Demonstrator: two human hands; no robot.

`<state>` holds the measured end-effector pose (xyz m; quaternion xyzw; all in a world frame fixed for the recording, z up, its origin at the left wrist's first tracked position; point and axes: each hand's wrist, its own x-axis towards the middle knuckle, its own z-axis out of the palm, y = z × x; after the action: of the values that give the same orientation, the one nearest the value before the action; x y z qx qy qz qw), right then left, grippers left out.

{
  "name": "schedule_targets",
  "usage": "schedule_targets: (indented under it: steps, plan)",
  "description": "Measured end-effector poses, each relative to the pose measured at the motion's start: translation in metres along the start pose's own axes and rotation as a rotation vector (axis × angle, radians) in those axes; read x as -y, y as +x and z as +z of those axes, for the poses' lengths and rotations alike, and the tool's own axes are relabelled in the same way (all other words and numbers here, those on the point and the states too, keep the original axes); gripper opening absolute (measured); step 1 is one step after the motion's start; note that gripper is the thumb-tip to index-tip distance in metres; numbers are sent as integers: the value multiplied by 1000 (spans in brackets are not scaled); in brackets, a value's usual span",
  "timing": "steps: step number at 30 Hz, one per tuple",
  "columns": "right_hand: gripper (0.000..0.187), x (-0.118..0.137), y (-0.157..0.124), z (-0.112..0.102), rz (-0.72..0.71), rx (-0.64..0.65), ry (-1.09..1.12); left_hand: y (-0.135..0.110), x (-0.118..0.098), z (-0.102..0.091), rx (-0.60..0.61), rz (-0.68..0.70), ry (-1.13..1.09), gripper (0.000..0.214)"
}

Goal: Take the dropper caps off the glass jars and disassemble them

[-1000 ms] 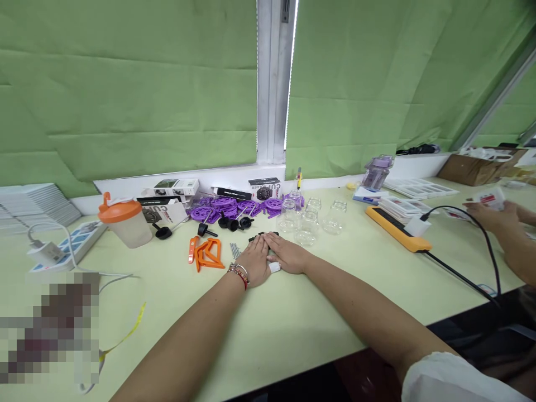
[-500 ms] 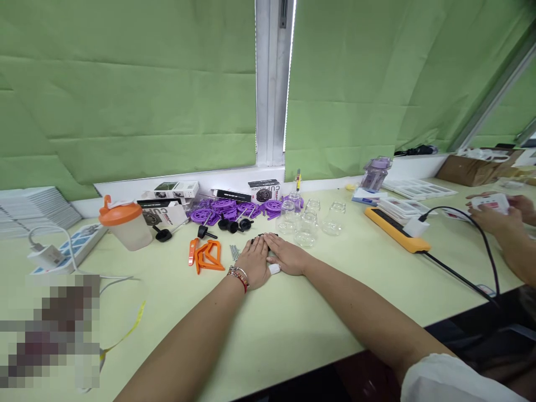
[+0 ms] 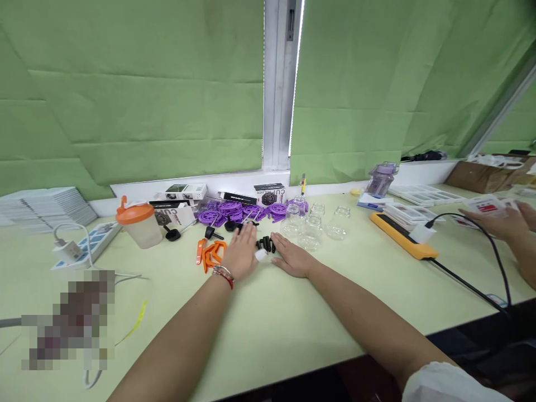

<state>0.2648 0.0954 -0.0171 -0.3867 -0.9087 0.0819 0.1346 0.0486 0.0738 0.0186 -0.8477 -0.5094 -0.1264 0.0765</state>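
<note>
Several small black cylindrical pieces [image 3: 266, 243] lie close together on the table between my two hands. My left hand [image 3: 240, 254], fingers stretched out, is over the table to their left, beside some orange hook-shaped parts [image 3: 213, 254]. A white wrap covers its thumb. Flat on the table at the right of the black pieces rests my right hand [image 3: 293, 255], with fingers extended and the tips close to them. Behind my left hand are black scoop-like parts with rods [image 3: 213, 233] and a heap of purple wheel-shaped parts [image 3: 230, 211].
Clear glass-like cups [image 3: 310, 234] stand right of centre. An orange-lidded shaker [image 3: 144, 226] and a white power strip [image 3: 90, 245] are at left. A yellow power strip [image 3: 402, 235] with cables lies at right. Another person's hands [image 3: 498, 223] hold a white card-like item at far right.
My left hand has moved left, away from my right hand, uncovering the black pieces. My right hand stays nearly in place. The view has shifted slightly.
</note>
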Motion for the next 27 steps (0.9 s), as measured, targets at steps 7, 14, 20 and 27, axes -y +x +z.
schedule_targets:
  steps: [7, 14, 20, 27]
  plan:
    - [56, 6, -5, 2, -106, -220, -148, -26, 120, -24, -418, -701, -56, 50]
    - [38, 10, -2, 6, -184, -372, -294, -47, 178, 0, -268, -900, -44, 61]
    - [34, 7, -1, 7, -207, -377, -301, -40, 202, 16, -187, -884, -99, 65]
    - [34, 4, 1, 8, -214, -378, -285, -38, 209, 19, -205, -898, -139, 46]
